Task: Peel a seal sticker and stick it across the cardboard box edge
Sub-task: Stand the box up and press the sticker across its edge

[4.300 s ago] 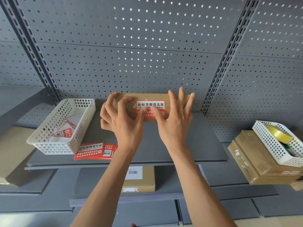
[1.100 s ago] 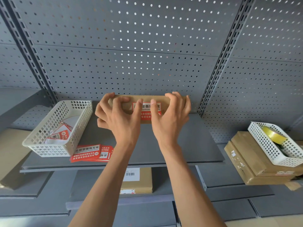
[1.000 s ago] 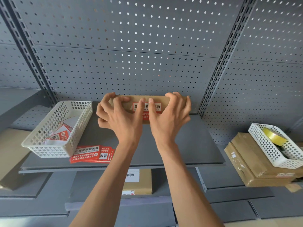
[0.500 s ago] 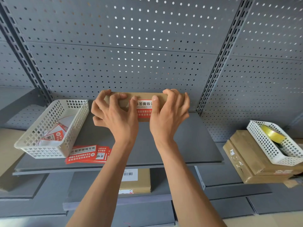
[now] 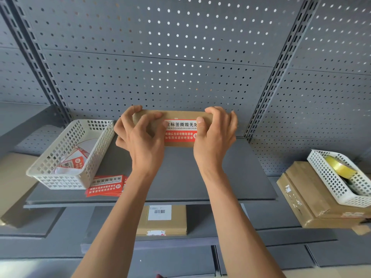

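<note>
Grey shelf [image 5: 180, 177] holds cardboard box [image 5: 180, 115]. Seal sticker [image 5: 179, 130] wraps box edge. Left hand [image 5: 140, 141], right hand [image 5: 214, 137] grip box, fingers curled. Sticking step. Next: rub flat.

Seal sticker [image 5: 180, 130] on cardboard box [image 5: 176, 115]: 此标签撕毁无效
Loose stickers [image 5: 105, 186] left-front of box: same headline
Parcel label [image 5: 159, 212] below: barcode, digits unreadable
</note>
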Demonstrator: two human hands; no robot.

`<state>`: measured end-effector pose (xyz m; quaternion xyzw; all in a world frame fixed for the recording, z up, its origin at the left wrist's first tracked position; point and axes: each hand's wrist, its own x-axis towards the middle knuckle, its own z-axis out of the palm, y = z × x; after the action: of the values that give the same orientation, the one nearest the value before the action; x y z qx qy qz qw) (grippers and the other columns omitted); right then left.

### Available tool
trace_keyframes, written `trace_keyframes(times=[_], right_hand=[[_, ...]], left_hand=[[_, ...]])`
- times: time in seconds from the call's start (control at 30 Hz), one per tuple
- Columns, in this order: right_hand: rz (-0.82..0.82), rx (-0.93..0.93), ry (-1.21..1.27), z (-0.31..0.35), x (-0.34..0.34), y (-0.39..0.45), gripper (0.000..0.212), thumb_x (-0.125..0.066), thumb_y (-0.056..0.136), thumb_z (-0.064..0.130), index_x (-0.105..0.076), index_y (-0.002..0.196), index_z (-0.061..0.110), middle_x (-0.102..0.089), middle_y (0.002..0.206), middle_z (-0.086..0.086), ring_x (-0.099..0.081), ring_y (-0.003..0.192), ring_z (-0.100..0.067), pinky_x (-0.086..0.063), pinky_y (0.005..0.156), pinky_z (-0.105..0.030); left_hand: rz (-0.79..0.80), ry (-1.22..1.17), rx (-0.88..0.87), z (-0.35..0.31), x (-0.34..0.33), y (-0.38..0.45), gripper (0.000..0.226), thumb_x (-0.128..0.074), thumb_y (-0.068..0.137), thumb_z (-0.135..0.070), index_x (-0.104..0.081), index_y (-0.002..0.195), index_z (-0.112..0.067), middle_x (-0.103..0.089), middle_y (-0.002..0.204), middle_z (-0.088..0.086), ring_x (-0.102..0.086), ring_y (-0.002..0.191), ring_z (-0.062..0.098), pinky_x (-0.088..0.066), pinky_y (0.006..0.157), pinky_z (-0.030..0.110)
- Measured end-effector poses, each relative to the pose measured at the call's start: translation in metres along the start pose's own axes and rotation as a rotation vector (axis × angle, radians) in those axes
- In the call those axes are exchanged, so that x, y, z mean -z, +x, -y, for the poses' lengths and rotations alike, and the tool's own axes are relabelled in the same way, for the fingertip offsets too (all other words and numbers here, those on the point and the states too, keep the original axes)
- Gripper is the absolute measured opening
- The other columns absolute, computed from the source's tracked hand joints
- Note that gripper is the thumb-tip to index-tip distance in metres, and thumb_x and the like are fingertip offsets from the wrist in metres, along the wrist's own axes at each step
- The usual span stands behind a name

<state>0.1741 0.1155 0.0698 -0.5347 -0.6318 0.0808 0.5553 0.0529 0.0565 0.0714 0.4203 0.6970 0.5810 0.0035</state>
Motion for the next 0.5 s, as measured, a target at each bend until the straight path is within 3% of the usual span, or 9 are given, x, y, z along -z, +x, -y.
trace_keyframes(times=[0.23, 0.37, 0.5], right_hand=[[0.247, 0.091, 0.051, -0.019, 0.017, 0.001, 0.041, -0.061, 0.098, 0.024, -0.052, 0.137, 0.021, -0.034, 0.160, 0.005, -0.010, 0.153, -0.029, -0.024, 0.112, -0.053], [0.364, 0.128, 0.050, -0.026, 0.027, 0.002, 0.052, -0.062, 0.098, 0.024, -0.044, 0.147, 0.023, -0.020, 0.167, 0.005, 0.002, 0.155, -0.025, -0.015, 0.117, -0.047], [0.432, 0.151, 0.038, -0.030, 0.033, 0.005, 0.062, -0.065, 0.097, 0.024, -0.037, 0.152, 0.025, -0.011, 0.169, 0.005, 0.010, 0.156, -0.023, -0.008, 0.120, -0.046]], left_hand=[[0.075, 0.024, -0.110, 0.010, 0.011, -0.005, 0.033, -0.077, 0.086, -0.038, -0.070, 0.118, -0.045, -0.037, 0.149, -0.010, -0.024, 0.140, 0.027, -0.020, 0.107, 0.043], [0.092, 0.035, -0.138, 0.013, 0.012, -0.005, 0.039, -0.079, 0.084, -0.035, -0.069, 0.121, -0.046, -0.038, 0.150, -0.011, -0.024, 0.140, 0.028, -0.024, 0.109, 0.050], [0.138, 0.062, -0.177, 0.018, 0.015, -0.004, 0.052, -0.084, 0.078, -0.028, -0.068, 0.125, -0.043, -0.036, 0.153, -0.010, -0.023, 0.140, 0.029, -0.021, 0.108, 0.045]])
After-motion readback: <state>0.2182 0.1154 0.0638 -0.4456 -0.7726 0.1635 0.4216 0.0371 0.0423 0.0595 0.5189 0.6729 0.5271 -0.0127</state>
